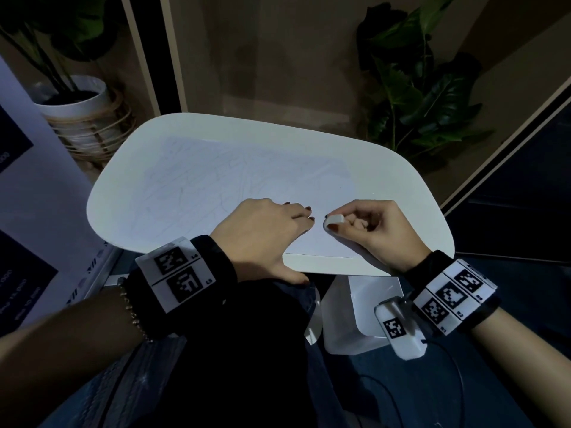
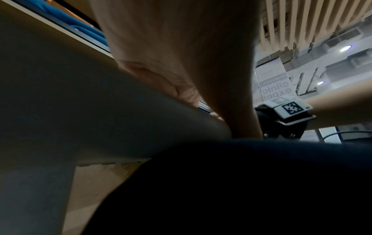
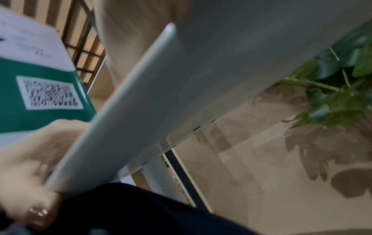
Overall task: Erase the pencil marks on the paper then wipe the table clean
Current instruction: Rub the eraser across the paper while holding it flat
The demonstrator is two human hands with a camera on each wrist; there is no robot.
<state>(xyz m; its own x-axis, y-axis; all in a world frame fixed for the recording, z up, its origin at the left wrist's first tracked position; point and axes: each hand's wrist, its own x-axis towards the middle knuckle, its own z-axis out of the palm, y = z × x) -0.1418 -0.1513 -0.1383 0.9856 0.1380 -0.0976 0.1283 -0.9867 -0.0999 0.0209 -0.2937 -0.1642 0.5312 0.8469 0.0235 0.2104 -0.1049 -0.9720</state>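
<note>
A sheet of paper (image 1: pixel 216 180) with faint pencil lines lies on the white rounded table (image 1: pixel 401 186). My left hand (image 1: pixel 287 239) rests flat on the paper's near part with its fingers straight, and its thumb lies at the table's near edge. Just right of it, my right hand (image 1: pixel 335 225) pinches a small white eraser (image 1: pixel 335 218) between thumb and forefinger; the other fingers are curled. The eraser's tip is down at the paper. The wrist views show only the table's edge (image 2: pixel 141 111) from below and parts of the hands.
A plant in a white pot (image 1: pixel 77 100) stands on the floor at the back left, a leafy plant (image 1: pixel 417 97) at the back right. A printed stand (image 1: pixel 31 211) is at the left. The white table base (image 1: pixel 355 310) and a cable (image 1: pixel 457 381) lie below.
</note>
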